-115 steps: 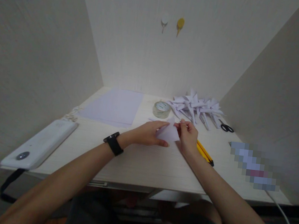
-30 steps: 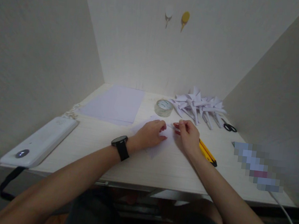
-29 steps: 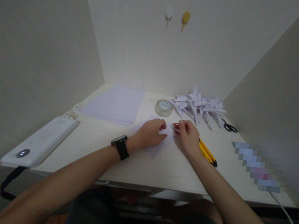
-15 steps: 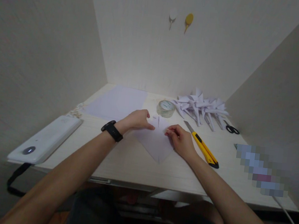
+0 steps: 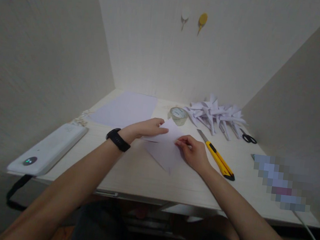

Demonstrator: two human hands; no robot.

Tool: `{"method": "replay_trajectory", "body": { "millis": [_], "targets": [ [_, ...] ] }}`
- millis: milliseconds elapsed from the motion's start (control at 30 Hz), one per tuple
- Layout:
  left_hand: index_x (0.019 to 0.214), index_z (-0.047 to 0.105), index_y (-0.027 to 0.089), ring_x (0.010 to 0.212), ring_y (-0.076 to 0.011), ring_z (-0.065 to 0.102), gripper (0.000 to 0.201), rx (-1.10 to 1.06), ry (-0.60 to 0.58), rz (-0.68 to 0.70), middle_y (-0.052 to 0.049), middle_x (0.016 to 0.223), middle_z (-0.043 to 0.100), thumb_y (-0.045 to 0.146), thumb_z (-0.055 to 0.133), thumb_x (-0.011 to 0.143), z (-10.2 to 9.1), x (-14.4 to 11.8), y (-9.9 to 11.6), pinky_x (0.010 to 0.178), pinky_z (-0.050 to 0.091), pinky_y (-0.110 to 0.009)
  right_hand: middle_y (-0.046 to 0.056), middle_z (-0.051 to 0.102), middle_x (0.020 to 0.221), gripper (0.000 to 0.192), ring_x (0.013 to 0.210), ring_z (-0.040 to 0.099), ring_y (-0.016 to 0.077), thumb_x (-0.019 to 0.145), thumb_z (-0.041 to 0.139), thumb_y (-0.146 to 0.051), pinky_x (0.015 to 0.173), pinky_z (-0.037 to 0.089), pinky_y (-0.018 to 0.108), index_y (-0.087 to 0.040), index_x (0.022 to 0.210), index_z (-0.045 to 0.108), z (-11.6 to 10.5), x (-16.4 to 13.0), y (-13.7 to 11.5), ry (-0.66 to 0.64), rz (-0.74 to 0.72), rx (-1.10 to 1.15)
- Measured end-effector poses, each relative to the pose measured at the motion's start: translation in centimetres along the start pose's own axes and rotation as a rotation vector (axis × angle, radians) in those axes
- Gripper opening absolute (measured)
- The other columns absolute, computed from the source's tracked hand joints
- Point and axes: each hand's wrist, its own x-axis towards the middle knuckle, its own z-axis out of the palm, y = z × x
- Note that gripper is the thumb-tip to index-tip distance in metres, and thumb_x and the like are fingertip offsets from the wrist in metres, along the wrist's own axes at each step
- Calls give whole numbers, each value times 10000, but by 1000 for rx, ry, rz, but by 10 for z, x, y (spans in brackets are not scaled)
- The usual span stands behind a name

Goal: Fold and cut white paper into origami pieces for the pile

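A piece of white paper (image 5: 165,153) lies at an angle on the table in front of me, one corner pointing toward me. Its far part is lifted a little, and a slit edge shows near its left side. My left hand (image 5: 151,128), with a black watch at the wrist, grips the raised part between thumb and fingers. At the paper's right side my right hand (image 5: 193,150) pinches the edge with thumb and forefinger. A roll of clear tape (image 5: 178,115) stands just beyond the paper. To the right of my right hand is a yellow utility knife (image 5: 219,159), blade out.
Several folded paper pinwheels (image 5: 214,112) are heaped at the back right, near black-handled scissors (image 5: 249,138). A larger white sheet (image 5: 123,108) lies at the back left. A white power bank-like device (image 5: 48,149) sits at the left; a blurred object (image 5: 278,183) with a cable at the right.
My left hand has moved slightly forward and raised part of the paper, which now stands up and covers the slit seen before. My right hand has stayed nearly in place, still pinching.
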Motion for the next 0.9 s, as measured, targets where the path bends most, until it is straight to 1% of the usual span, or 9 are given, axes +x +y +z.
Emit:
{"method": "replay_trajectory", "body": {
  "millis": [100,167,200,367,467,533,667,800,900],
  "targets": [
    [1037,614,177,861,-226,663,318,-312,-108,-18,-108,1027,721,413,510,851,-2,-6,6,690,503,-325,32,760,838,121,756,707,210,897,589,-314,684,508,319,-242,889,686,0,-1,-1,68,-39,-68],
    [1075,612,180,884,-224,674,327,-411,-158,-9,-114,1063,726,410,489,877,-3,-8,8,700,515,-325,35,764,860,130,775,713,210,908,580,-311,699,521,324,-244,906,692,-1,-1,-3,124,-77,-97],
    [1084,613,177,899,-223,674,335,-426,-158,1,-117,1081,724,415,485,885,-3,-9,8,714,518,-325,38,766,879,136,790,716,210,914,573,-305,713,529,328,-243,919,694,-1,-2,-4,146,-102,-111],
    [1115,594,157,934,-217,660,384,-419,-67,60,-125,1130,703,456,512,890,-2,-8,10,745,523,-315,57,771,964,189,873,722,213,941,523,-279,785,556,353,-238,987,701,-2,-3,-8,188,-220,-218],
    [1132,574,160,972,-215,655,386,-380,-3,89,-122,1155,688,462,471,914,0,-8,14,756,523,-301,58,770,974,204,902,715,211,949,508,-247,820,557,364,-240,1000,706,-3,-3,-8,208,-292,-259],
    [1150,558,167,1009,-213,646,382,-354,31,117,-118,1176,676,457,446,929,2,-8,17,776,521,-294,51,770,944,197,904,702,210,943,520,-215,823,554,366,-245,984,711,-4,-2,-9,235,-348,-276],
    [1170,542,176,1053,-224,620,367,-338,59,147,-112,1192,658,445,460,934,6,-9,19,810,515,-302,49,764,873,175,873,651,228,914,564,-161,824,531,399,-238,935,720,-6,-2,-10,303,-440,-325],
    [1147,553,175,1036,-243,602,349,-354,63,118,-114,1143,662,436,489,924,8,-9,21,821,507,-340,59,749,854,173,864,613,237,909,566,-149,823,509,422,-233,917,718,-6,-1,-10,315,-445,-341],
    [1161,543,178,1042,-232,600,357,-378,54,130,-107,1171,651,435,481,921,8,-9,21,828,503,-324,61,738,843,164,859,603,237,905,570,-150,818,505,421,-234,911,711,-5,-1,-9,322,-455,-342]
  ]
}}
